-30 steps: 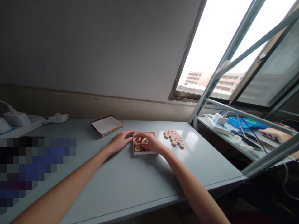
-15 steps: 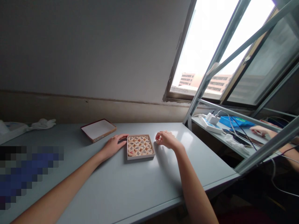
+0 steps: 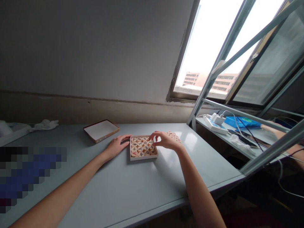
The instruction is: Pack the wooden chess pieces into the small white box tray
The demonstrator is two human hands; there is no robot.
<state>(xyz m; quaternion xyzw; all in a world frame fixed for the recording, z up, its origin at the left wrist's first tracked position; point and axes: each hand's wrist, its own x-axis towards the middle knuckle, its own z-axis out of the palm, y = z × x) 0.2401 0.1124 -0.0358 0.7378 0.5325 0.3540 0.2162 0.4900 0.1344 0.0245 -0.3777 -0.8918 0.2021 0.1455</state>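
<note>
A shallow open box [image 3: 143,158] on the desk holds rows of round wooden Chinese chess pieces [image 3: 140,148] with black and red characters. My left hand [image 3: 116,146] rests at the box's left side, fingers spread, fingertips against its edge. My right hand [image 3: 163,140] is over the box's right upper part. Its thumb and forefinger close around a chess piece [image 3: 150,142], mostly hidden by the fingertips. Behind that hand, more chess pieces [image 3: 174,136] lie in a cluster on the desk.
A box lid [image 3: 101,131] lies inside up at the back left. White crumpled plastic [image 3: 45,124] is at the far left. Past a metal frame [image 3: 206,85] on the right, another desk carries a power strip [image 3: 213,123], a blue packet [image 3: 242,121] and another person's arm.
My right hand has moved left from the loose pieces to the box's right upper part, uncovering the cluster. My left hand stays at the box's left side.
</note>
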